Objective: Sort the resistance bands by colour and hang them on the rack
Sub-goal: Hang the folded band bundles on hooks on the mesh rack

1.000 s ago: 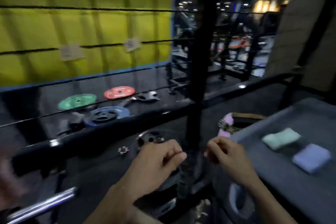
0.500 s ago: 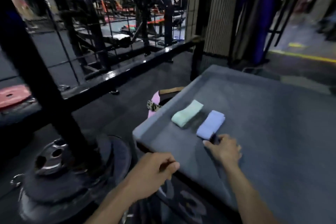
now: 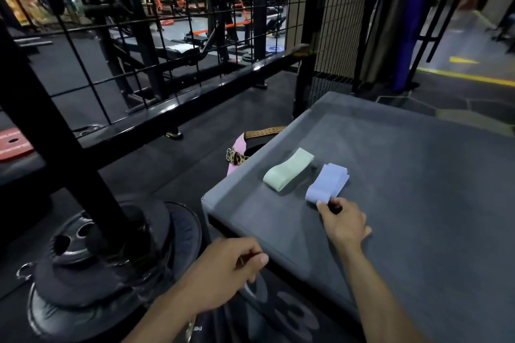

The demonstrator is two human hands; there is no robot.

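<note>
Now pinching the near end of the lilac band (image 3: 327, 182) with the right hand (image 3: 344, 221), having just reached it; starting pickup. Hanging loosely curled, empty: left hand (image 3: 225, 273).

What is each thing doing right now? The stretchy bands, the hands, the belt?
purple band: folded flat on the grey platform, near end pinched by the right hand
green band: folded flat on the platform, untouched, beside the purple one
left hand: loosely curled, holding nothing, off the platform's edge
belt: lying on the floor past the platform
weight plates: stacked around the black post
</note>
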